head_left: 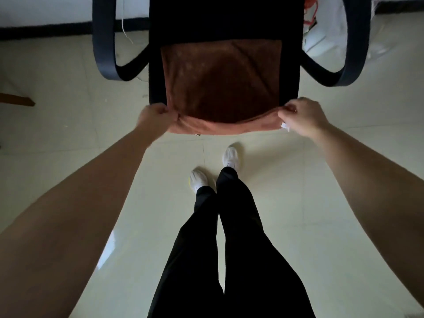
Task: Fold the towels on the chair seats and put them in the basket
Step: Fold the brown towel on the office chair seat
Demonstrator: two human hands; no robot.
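Note:
A brown towel [222, 83] lies spread flat on the black seat of an office chair [224, 21] straight ahead of me. Its near edge hangs a little over the seat's front. My left hand [156, 115] pinches the near left corner of the towel. My right hand [300, 115] pinches the near right corner, where a small white tag shows. Both corners are lifted slightly off the seat. No basket is in view.
The chair has two curved black armrests [105, 42] at either side. White bags and something orange [321, 26] sit behind the chair at the right. A wooden piece [16, 99] juts in at the left. My legs and white shoes [231, 157] stand on pale floor tiles.

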